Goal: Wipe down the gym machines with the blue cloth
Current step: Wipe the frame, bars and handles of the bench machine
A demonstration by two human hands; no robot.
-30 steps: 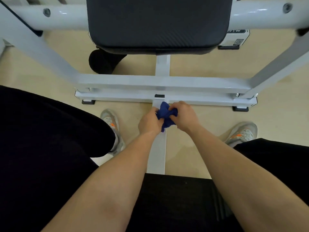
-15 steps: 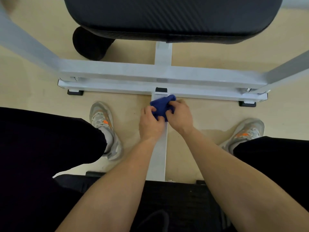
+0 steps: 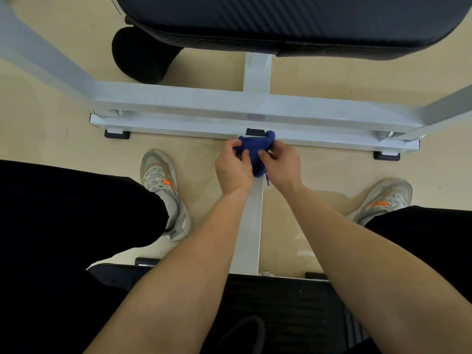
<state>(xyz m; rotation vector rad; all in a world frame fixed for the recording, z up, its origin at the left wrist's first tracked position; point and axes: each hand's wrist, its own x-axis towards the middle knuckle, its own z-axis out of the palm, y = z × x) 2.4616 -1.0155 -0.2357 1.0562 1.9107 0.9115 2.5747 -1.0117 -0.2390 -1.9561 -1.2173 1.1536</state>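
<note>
The white machine frame (image 3: 204,108) spans the view just beyond both hands; its lower base bar (image 3: 178,129) lies directly past the fingertips. A large black pad (image 3: 281,21) sits farther out, above the frame, with a black roller (image 3: 143,54) out to the left of the hands. A white centre beam (image 3: 251,226) runs beneath the hands and back between the forearms to a black seat pad (image 3: 281,302) below the elbows. One grey shoe (image 3: 163,185) stands outboard of the left hand, the other shoe (image 3: 383,200) outboard of the right hand.

The left hand (image 3: 233,167) and right hand (image 3: 282,164) are side by side above the centre beam, fingers curled, both gripping the blue cloth (image 3: 255,152) between them. The cloth is bunched into a lump. Its long axis follows the centre beam: the far end protrudes past the right fingertips toward the base bar, and the near end hangs between the wrists, trailing a loose thread. Contact between cloth and beam cannot be determined.
</note>
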